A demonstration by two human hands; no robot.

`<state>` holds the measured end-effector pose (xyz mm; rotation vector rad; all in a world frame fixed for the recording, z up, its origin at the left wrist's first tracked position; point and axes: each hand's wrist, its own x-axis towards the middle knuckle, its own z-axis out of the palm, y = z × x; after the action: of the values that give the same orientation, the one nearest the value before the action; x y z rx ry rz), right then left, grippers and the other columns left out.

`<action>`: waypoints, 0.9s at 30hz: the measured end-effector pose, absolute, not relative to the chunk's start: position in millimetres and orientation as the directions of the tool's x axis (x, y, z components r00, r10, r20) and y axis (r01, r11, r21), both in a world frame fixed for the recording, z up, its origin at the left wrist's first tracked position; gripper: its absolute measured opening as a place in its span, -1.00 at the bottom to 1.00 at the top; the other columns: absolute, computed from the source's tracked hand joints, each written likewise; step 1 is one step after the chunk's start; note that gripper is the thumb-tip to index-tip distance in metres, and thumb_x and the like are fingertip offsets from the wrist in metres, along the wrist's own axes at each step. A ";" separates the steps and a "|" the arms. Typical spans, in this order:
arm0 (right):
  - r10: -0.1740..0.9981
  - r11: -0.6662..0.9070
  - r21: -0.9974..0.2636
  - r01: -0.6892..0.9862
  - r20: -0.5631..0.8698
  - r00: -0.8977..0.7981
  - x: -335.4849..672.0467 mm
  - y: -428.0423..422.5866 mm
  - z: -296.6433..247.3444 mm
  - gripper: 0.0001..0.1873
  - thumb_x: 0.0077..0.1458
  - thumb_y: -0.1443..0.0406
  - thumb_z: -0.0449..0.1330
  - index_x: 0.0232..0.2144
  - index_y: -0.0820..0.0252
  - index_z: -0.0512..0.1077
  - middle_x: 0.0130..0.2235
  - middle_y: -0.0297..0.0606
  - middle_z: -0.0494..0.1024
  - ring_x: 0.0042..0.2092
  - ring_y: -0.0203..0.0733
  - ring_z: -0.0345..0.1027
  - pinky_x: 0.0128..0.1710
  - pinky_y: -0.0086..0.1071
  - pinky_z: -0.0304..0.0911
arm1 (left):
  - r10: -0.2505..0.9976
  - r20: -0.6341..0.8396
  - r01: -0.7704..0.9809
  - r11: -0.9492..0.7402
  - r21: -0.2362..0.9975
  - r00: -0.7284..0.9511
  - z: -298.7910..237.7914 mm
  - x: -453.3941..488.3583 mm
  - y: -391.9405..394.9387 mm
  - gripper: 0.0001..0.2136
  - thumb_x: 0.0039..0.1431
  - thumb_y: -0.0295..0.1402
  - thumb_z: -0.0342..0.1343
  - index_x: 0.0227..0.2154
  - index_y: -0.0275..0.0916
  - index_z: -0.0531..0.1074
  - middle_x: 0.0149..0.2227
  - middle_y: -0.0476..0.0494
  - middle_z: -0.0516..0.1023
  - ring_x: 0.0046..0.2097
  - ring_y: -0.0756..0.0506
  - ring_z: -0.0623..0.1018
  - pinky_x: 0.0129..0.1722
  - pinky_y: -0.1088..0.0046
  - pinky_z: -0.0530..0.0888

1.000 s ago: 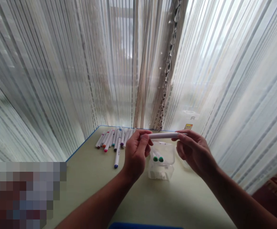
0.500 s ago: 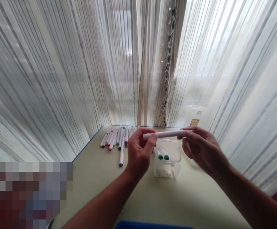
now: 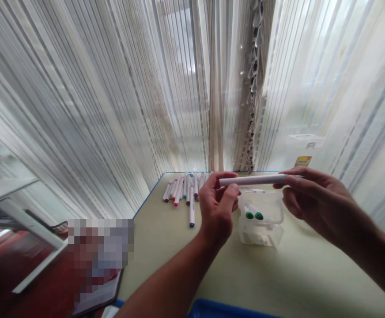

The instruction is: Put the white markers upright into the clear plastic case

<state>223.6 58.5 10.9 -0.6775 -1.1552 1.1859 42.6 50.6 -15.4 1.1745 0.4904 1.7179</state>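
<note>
A white marker point(image 3: 252, 179) is held level between my two hands, above the table. My left hand point(image 3: 220, 203) is closed around its left end, where a bit of red shows beside the fingers. The other end is pinched by my right hand point(image 3: 315, 192), whose fingertips hide its tip. Below the marker stands a clear plastic box point(image 3: 262, 234) with its lid open. Two markers with green ends point(image 3: 254, 215) lie in its upper part.
Several white markers with coloured ends point(image 3: 179, 190) lie in a loose group at the table's back left. A blue-ended marker point(image 3: 191, 212) lies nearer. A clear container with a yellow label point(image 3: 303, 161) stands behind my right hand. A blue object point(image 3: 225, 309) sits at the front edge.
The view has turned left, so the table and hands appear further right. A red end now shows on the marker beside my left fingers. Both hands still hold it.
</note>
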 end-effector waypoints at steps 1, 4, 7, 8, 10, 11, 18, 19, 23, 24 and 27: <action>0.946 0.293 -0.893 -0.342 0.322 -0.031 223.9 58.2 10.2 -0.77 -0.16 0.20 0.54 -0.44 0.15 0.63 -0.48 -0.28 0.61 -0.69 -0.42 0.23 -0.78 -0.54 0.12 | 0.873 0.481 -0.471 -0.458 0.754 -0.080 -15.4 42.6 50.3 -0.87 0.20 -0.38 0.19 -0.21 -0.28 0.47 -0.53 0.07 0.37 -0.60 0.13 0.21 -0.62 0.60 0.14; 0.939 0.325 -0.892 -0.316 0.345 -0.008 225.1 57.7 8.6 -0.81 -0.13 0.22 0.53 -0.44 0.14 0.64 -0.65 -0.37 0.48 -0.71 -0.39 0.21 -0.76 -0.53 0.13 | 0.870 0.480 -0.386 -0.482 0.787 -0.107 -15.7 42.6 50.1 -0.87 0.21 -0.35 0.18 -0.21 -0.28 0.48 -0.50 0.04 0.39 -0.59 0.14 0.21 -0.62 0.60 0.15; 0.917 0.367 -0.867 -0.336 0.397 -0.023 225.0 57.2 9.8 -0.82 -0.12 0.23 0.52 -0.46 0.14 0.62 -0.63 -0.35 0.51 -0.70 -0.37 0.25 -0.77 -0.53 0.13 | 0.866 0.484 -0.302 -0.499 0.813 -0.128 -15.0 42.2 50.7 -0.87 0.21 -0.34 0.22 -0.24 -0.28 0.49 -0.52 0.08 0.32 -0.59 0.15 0.17 -0.63 0.62 0.10; 0.910 0.378 -0.859 -0.346 0.414 -0.033 224.7 57.4 10.3 -0.81 -0.12 0.23 0.52 -0.45 0.15 0.62 -0.56 -0.31 0.58 -0.71 -0.37 0.25 -0.79 -0.52 0.12 | 0.864 0.486 -0.293 -0.503 0.813 -0.132 -14.6 42.1 51.4 -0.86 0.20 -0.32 0.23 -0.25 -0.29 0.49 -0.54 0.11 0.29 -0.60 0.15 0.14 -0.63 0.62 0.09; 0.906 0.374 -0.861 -0.346 0.419 -0.063 224.2 58.6 10.4 -0.81 -0.08 0.24 0.50 -0.42 0.17 0.61 -0.49 -0.27 0.63 -0.71 -0.37 0.27 -0.79 -0.51 0.13 | 0.858 0.491 -0.284 -0.513 0.810 -0.149 -13.9 42.1 53.3 -0.84 0.20 -0.29 0.26 -0.28 -0.29 0.49 -0.58 0.14 0.23 -0.61 0.15 0.10 -0.64 0.63 0.07; 0.901 0.380 -0.859 -0.344 0.427 -0.072 224.3 59.5 10.0 -0.82 -0.07 0.24 0.49 -0.43 0.18 0.60 -0.51 -0.29 0.62 -0.72 -0.38 0.26 -0.80 -0.52 0.11 | 0.853 0.497 -0.287 -0.522 0.803 -0.159 -13.5 42.3 54.2 -0.83 0.19 -0.28 0.27 -0.29 -0.29 0.49 -0.59 0.15 0.21 -0.61 0.15 0.10 -0.64 0.62 0.07; 0.898 0.365 -0.858 -0.360 0.427 -0.107 225.0 62.5 6.6 -0.83 0.00 0.24 0.46 -0.38 0.20 0.59 -0.48 -0.25 0.64 -0.72 -0.39 0.28 -0.78 -0.53 0.13 | 0.881 0.453 -0.381 -0.470 0.797 -0.139 -10.6 43.1 54.2 -0.83 0.24 -0.26 0.21 -0.31 -0.28 0.46 -0.65 0.17 0.15 -0.63 0.12 0.07 -0.66 0.62 0.00; 0.899 0.360 -0.858 -0.366 0.424 -0.109 224.9 62.8 6.4 -0.83 0.00 0.24 0.46 -0.38 0.21 0.59 -0.48 -0.25 0.64 -0.72 -0.39 0.28 -0.78 -0.53 0.13 | 0.885 0.444 -0.389 -0.462 0.797 -0.140 -10.5 43.1 53.9 -0.83 0.24 -0.26 0.20 -0.31 -0.28 0.47 -0.64 0.16 0.16 -0.62 0.12 0.07 -0.66 0.62 0.01; 0.901 0.349 -0.858 -0.377 0.418 -0.117 224.6 64.4 6.2 -0.84 0.01 0.26 0.45 -0.37 0.21 0.61 -0.45 -0.23 0.66 -0.72 -0.41 0.29 -0.78 -0.56 0.12 | 0.898 0.416 -0.423 -0.435 0.795 -0.141 -10.4 43.0 53.2 -0.83 0.24 -0.27 0.16 -0.31 -0.30 0.48 -0.59 0.11 0.23 -0.59 0.12 0.14 -0.63 0.63 0.05; 0.901 0.350 -0.858 -0.376 0.418 -0.116 224.6 64.5 6.4 -0.85 0.02 0.26 0.45 -0.37 0.21 0.61 -0.45 -0.23 0.66 -0.72 -0.42 0.28 -0.78 -0.56 0.12 | 0.900 0.412 -0.426 -0.432 0.795 -0.144 -10.4 42.9 53.1 -0.83 0.24 -0.28 0.15 -0.30 -0.30 0.48 -0.58 0.09 0.24 -0.58 0.11 0.16 -0.63 0.63 0.06; 0.902 0.354 -0.858 -0.371 0.418 -0.106 224.4 63.9 7.3 -0.84 0.00 0.24 0.46 -0.40 0.21 0.60 -0.46 -0.24 0.65 -0.72 -0.42 0.26 -0.79 -0.55 0.13 | 0.896 0.420 -0.416 -0.440 0.796 -0.144 -11.0 42.5 52.1 -0.85 0.23 -0.31 0.12 -0.28 -0.31 0.48 -0.56 0.07 0.29 -0.57 0.10 0.18 -0.62 0.62 0.07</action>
<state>224.4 63.9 7.3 -0.5657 -1.2390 1.1772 42.5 52.1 -11.0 1.1407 0.6370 1.7478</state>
